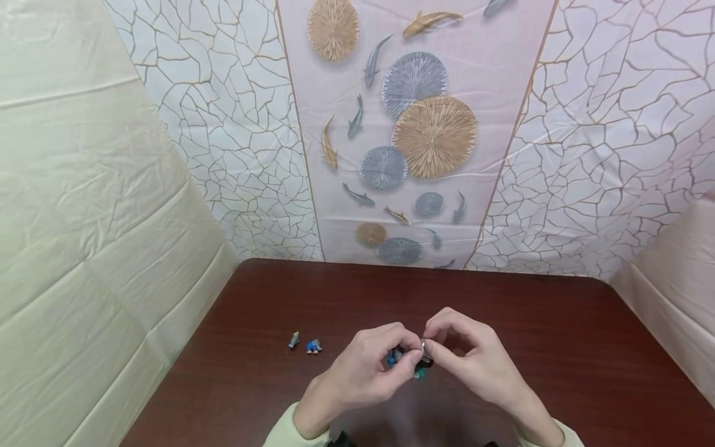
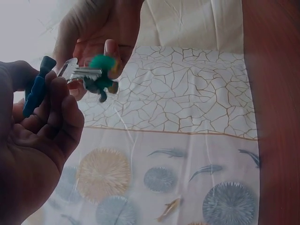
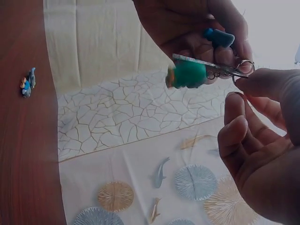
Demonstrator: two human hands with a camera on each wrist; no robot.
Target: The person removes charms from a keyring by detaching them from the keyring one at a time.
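Observation:
Over the table, both hands meet at a metal key ring (image 3: 247, 67) with keys (image 2: 86, 72) on it. My left hand (image 1: 377, 363) pinches the ring from one side, and a small blue toy figure (image 2: 37, 89) lies against its fingers. With thumb and fingertip, my right hand (image 1: 472, 357) pinches the ring from the other side. A small green toy figure (image 3: 187, 75) hangs beside the keys, below the fingers. In the head view the fingers hide most of the ring.
Two small toy figures lie on the dark red-brown table (image 1: 234, 391) to the left: a grey one (image 1: 294, 339) and a blue one (image 1: 314, 346). A patterned cloth (image 1: 391, 124) hangs behind the table's far edge, with pale cloth walls (image 1: 84, 217) at the sides.

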